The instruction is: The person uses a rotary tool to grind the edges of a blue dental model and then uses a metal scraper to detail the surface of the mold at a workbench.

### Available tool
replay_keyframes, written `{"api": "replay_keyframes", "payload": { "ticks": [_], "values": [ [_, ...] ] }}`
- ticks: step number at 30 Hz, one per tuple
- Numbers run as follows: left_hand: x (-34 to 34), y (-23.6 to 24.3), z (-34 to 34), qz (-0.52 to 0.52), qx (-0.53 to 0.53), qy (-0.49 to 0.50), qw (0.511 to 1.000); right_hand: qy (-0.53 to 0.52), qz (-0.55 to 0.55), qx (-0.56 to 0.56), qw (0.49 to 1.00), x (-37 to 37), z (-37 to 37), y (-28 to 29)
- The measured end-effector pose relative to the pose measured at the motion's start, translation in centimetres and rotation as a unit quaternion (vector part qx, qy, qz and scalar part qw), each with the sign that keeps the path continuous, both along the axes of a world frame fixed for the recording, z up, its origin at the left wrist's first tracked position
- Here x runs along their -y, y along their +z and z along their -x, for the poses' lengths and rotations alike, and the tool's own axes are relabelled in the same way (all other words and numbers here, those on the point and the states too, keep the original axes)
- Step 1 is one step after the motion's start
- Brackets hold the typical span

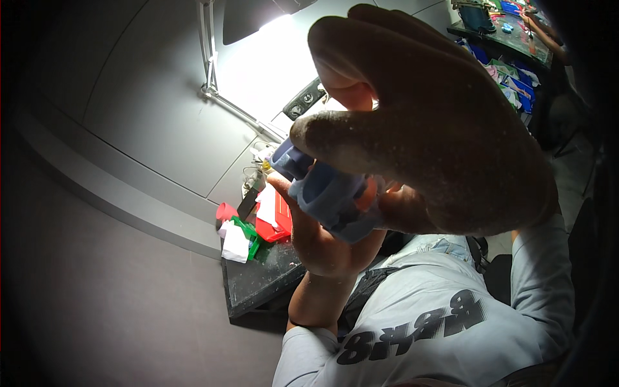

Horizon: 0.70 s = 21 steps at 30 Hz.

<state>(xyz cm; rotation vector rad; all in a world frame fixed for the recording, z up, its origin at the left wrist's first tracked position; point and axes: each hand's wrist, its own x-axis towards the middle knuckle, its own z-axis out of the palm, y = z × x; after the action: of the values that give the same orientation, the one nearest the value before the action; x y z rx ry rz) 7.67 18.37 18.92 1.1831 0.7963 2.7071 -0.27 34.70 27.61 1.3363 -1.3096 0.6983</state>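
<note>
Close in front of me is a blue-grey moulded piece (332,197) with curved, hollow recesses; its exact kind I cannot make out. My left hand (332,248) cups it from below, with fingers bent around its side. My right hand (445,129), large and dusted with pale powder, comes over from the right. Its thumb lies across the upper edge of the piece, and its other fingers are curled above. An orange-pink patch shows at the piece's right side, partly hidden by the hands.
A lit desk lamp (255,22) on a jointed arm hangs above, near a dark socket strip (304,99). On the dark bench (258,284) stand a red tray (282,216) and a green tray (253,240) with papers. Another person's hand (534,22) is at a cluttered far bench.
</note>
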Motion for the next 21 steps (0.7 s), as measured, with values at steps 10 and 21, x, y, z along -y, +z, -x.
{"api": "replay_keyframes", "payload": {
  "ticks": [10,21],
  "values": [
    [1.8,-3.5,0.5,-0.025,0.108,0.022,0.994,0.032,-0.022,0.043,0.998,-1.3,-0.9,0.9],
    [0.0,0.9,-0.7,0.068,-0.002,0.124,0.99,0.086,-0.082,0.109,0.987,-3.0,-1.9,1.9]
  ]
}}
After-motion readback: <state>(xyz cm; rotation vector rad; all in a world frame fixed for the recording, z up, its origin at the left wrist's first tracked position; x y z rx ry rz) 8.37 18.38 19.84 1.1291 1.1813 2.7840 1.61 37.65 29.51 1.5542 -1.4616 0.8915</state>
